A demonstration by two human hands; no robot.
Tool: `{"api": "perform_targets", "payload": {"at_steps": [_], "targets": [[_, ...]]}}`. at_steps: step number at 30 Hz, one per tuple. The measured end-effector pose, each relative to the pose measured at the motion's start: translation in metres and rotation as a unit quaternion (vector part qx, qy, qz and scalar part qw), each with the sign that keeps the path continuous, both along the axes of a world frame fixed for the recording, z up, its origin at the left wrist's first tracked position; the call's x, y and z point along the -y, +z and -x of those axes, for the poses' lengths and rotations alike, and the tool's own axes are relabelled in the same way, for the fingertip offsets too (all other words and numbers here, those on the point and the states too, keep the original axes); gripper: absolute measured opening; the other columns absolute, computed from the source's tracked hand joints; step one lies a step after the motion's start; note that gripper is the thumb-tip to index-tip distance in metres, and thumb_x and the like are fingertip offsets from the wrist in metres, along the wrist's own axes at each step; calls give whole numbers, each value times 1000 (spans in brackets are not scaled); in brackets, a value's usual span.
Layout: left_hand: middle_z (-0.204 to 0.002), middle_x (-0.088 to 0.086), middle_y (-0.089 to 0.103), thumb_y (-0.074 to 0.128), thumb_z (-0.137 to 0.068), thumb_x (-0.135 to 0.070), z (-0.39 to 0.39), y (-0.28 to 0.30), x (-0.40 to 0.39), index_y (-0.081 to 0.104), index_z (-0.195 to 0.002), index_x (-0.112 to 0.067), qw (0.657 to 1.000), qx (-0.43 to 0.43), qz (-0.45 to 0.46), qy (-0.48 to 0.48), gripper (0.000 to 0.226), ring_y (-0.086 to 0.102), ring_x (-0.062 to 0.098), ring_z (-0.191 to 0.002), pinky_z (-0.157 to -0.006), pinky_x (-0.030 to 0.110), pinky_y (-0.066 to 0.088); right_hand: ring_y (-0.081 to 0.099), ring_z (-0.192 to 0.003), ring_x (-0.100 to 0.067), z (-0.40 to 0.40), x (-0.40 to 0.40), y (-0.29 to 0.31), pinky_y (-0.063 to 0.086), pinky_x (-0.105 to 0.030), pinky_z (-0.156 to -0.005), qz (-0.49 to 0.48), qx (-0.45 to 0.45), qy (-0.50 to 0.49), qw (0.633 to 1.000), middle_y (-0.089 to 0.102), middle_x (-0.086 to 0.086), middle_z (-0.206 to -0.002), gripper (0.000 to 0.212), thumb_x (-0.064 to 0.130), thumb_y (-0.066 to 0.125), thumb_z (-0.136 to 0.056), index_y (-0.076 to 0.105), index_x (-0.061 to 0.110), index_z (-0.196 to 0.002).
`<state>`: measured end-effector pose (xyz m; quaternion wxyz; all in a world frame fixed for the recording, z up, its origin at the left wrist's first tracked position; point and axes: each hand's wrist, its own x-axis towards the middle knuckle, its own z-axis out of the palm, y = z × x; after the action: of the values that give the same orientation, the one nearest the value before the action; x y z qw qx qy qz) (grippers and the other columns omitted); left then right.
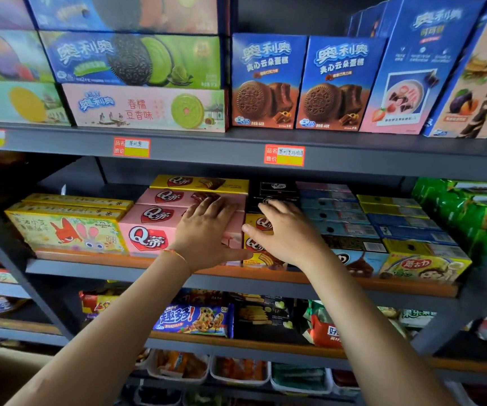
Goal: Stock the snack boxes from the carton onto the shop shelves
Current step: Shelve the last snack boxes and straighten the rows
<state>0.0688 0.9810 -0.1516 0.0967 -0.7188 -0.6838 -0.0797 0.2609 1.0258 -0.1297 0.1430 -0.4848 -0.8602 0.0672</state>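
- On the middle shelf (236,275), left hand (207,230) is pressing flat on the pink box (148,227)
- right hand (286,230) is resting spread-fingered on the yellow box (258,222); a hard shove risks toppling that stack

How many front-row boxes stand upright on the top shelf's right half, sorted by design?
Blue chocolate-cake boxes: 2
Tall blue-and-pink box: 1
Tall peach box: 1
Total: 4
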Motion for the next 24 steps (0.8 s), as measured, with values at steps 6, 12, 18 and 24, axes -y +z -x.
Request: {"api": "perform_targets", "payload": {"at_steps": [6, 12, 18, 24], "targets": [[-161, 4, 31, 23, -57, -96, 1, -2, -1, 32, -153, -26, 1000, 6, -23, -7, 120, 24, 28, -150, -122, 44, 16, 16, -149, -17, 2, 1, 1, 23, -41, -117, 11, -9, 18, 1000, 21, 8, -162, 76, 72, 38, -92, 29, 29, -154], [-160, 0, 31, 20, -51, -100, 4, 9, -3, 29, -152, -31, 1000, 10, 8, -8, 123, 27, 25, -147, -121, 45, 19, 6, -152, -26, -5, -13, 17, 17, -53, -121, 55, -3, -12, 998, 4, 7, -165, 84, 82, 31, -86, 18, 38, -155], [-153, 3, 32, 22, -45, -104, 2, 15, -9, 28, -149, -32, 999, 29, 20, 4, 127, 27, 28, -143, -120, 45, 21, -3, -152, -30, 3, -40, 24, 4, -54, -121, 95, 13, -60, 994, -6, 2, -166, 94, 89, 22, -81, 11, 36, -157], [-160, -1, 27, 27, -51, -103, 3, 9, -13, 24, -150, -31, 999, 36, 17, -6, 122, 17, 25, -151, -124, 47, 15, -2, -153, -27, 16, -47, 13, 8, -54, -121, 114, 20, -55, 992, 1, 5, -166, 94, 90, 25, -80, 18, 35, -157]]}}
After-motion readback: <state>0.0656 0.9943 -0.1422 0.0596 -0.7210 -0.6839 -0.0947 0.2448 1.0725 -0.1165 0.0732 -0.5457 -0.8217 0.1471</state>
